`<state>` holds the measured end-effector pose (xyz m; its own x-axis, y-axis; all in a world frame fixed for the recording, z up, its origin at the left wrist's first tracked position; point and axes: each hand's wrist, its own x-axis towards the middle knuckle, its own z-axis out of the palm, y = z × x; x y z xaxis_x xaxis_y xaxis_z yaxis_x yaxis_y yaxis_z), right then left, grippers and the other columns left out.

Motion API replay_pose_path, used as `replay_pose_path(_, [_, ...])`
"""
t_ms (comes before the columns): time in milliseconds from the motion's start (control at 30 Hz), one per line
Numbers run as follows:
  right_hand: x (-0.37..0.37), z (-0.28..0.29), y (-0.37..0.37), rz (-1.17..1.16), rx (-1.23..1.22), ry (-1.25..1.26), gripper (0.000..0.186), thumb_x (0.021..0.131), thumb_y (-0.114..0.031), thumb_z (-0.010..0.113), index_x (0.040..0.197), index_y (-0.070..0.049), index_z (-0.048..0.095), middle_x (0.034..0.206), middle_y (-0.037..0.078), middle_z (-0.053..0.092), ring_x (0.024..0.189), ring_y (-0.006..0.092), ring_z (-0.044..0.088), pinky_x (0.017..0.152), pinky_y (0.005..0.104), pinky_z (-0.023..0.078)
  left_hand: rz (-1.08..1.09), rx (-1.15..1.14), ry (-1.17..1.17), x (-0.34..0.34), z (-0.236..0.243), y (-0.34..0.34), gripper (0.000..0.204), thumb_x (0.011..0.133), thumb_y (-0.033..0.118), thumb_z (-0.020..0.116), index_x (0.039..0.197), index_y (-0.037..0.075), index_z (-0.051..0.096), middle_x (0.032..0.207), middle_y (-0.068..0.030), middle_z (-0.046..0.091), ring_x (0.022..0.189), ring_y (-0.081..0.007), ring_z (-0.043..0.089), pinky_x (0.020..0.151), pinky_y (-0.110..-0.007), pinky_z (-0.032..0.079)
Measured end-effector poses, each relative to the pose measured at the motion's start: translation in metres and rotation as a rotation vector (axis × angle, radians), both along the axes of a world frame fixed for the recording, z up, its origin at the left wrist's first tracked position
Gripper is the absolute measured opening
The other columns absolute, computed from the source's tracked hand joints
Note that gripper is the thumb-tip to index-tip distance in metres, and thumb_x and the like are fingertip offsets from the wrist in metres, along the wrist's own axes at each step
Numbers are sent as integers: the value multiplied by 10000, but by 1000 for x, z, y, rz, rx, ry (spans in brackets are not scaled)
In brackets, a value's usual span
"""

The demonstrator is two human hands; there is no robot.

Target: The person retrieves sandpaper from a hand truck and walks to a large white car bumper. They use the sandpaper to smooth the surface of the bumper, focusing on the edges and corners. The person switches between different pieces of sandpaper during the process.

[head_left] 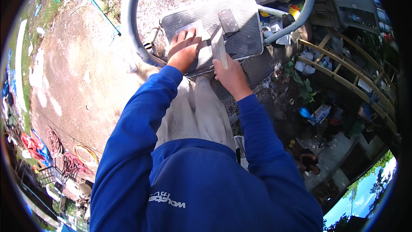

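Note:
A grey ribbed panel (246, 8) with a pale rim lies before me, between bent grey metal tubes. My left hand (183, 50) rests on it palm down, its fingers stretched out over a thin, pale flat piece (195, 26). My right hand (233, 76) is closed round the near end of a long, flat grey bar (218, 47). The bar slants up and away over the panel, close to the left fingers; a darker bit shows at its far end, its kind unclear. Beyond the bar, a dark grey rectangular block (228, 22) lies on the panel.
A thick grey tube (132, 21) curves up on the left, another tube (305, 13) on the right. A wooden ladder-like frame (347, 77) stands at right near white containers (305, 62). Coiled hoses (77, 163) lie on the dirt at lower left. Another person (308, 161) is at lower right.

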<state>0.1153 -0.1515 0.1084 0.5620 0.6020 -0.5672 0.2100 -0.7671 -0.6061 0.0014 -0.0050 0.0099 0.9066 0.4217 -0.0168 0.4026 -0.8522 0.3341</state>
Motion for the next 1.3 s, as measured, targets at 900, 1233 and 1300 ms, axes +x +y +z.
replay_pose_path(900, [125,8,-154,-579,598,683,196,1004,-240,663,1015,-56,596,946,-7,606,895,55,556,809,237,469,647,-1333,-335,0,55,-15,161,1016,85,556,1154,28,616,1036,10,649,943,-65,580,871,-229,450])
replay_pose_path(1233, [142,25,-101,183,304,224,331,998,-326,605,1095,-18,677,970,100,636,853,220,651,744,336,511,580,-1449,-319,66,82,-123,263,989,187,590,1118,-31,663,1048,-119,685,970,-211,642,888,-328,485])
replay_pose_path(1300, [145,22,-97,291,267,246,342,939,-344,656,1087,-41,713,1007,166,671,950,347,672,797,398,522,552,-1372,-273,72,84,-118,267,997,191,583,1129,-27,665,1057,-109,684,960,-202,640,887,-326,484])
